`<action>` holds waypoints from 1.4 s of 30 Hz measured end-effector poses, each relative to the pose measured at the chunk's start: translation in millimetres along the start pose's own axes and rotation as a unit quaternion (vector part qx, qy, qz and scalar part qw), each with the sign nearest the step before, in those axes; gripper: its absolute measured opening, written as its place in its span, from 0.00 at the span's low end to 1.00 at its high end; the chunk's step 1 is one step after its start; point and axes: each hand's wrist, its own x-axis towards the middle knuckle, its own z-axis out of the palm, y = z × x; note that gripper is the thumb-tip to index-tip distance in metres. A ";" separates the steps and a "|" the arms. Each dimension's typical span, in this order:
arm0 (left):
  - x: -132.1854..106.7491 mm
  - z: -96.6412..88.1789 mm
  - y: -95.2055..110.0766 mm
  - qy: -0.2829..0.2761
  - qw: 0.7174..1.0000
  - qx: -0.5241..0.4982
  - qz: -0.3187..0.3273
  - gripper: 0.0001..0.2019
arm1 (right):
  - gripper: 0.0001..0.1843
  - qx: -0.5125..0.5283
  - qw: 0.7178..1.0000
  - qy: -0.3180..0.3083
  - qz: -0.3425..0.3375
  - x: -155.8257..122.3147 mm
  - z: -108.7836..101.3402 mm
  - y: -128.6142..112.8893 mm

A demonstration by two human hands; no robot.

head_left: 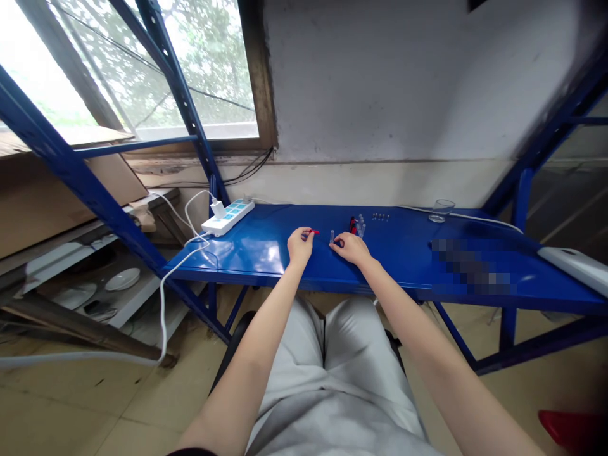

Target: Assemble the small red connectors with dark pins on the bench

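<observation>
My left hand (299,244) is closed in a pinch over the blue table, holding a small red piece (314,232) that points to the right. My right hand (350,247) is at the table just right of it, its thumb and fingertips closed round a small clear tube (332,236) that stands upright. Just behind my right hand lie several red and black pieces (353,225) beside a group of clear tubes (361,225). Farther back, several tiny metallic bits (380,217) lie in rows.
A white power strip (228,216) with a plugged-in cable lies at the table's left end. A drinking glass (441,210) stands at the back right, near a blurred dark object (470,266). Blue shelf posts (183,95) rise at both sides. A white device (574,267) sits far right.
</observation>
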 end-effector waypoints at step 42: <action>3.2 -3.2 -3.2 0.055 0.997 -0.046 0.014 0.07 | 0.10 -0.128 0.992 -0.004 -0.003 24.6 15.8 -25.2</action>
